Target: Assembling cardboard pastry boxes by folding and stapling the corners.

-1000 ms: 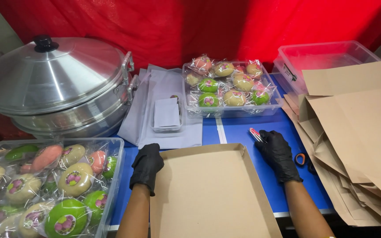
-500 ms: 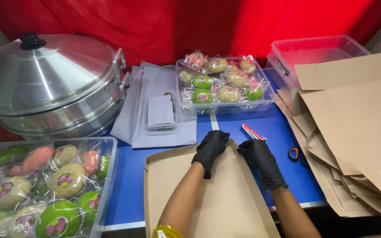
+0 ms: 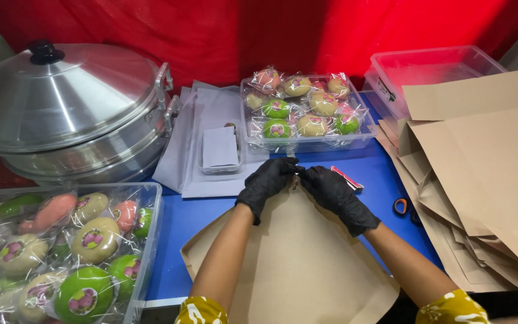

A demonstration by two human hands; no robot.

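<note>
Both gloved hands have been brought together at the far edge of the brown sheet point(image 3: 298, 264), where a second ago they lay apart at its corners. The sheet, flat and square then, is now seen turned at an angle on the blue bench point(image 3: 181, 219), its far edge lifted. The left hand point(image 3: 268, 183) and right hand point(image 3: 334, 193) are touching, fingers pinched on the paper edge and a small item between them; what that item is cannot be told. A fold or fastening step is judged under way. Scissors point(image 3: 404, 208) lie just right.
</note>
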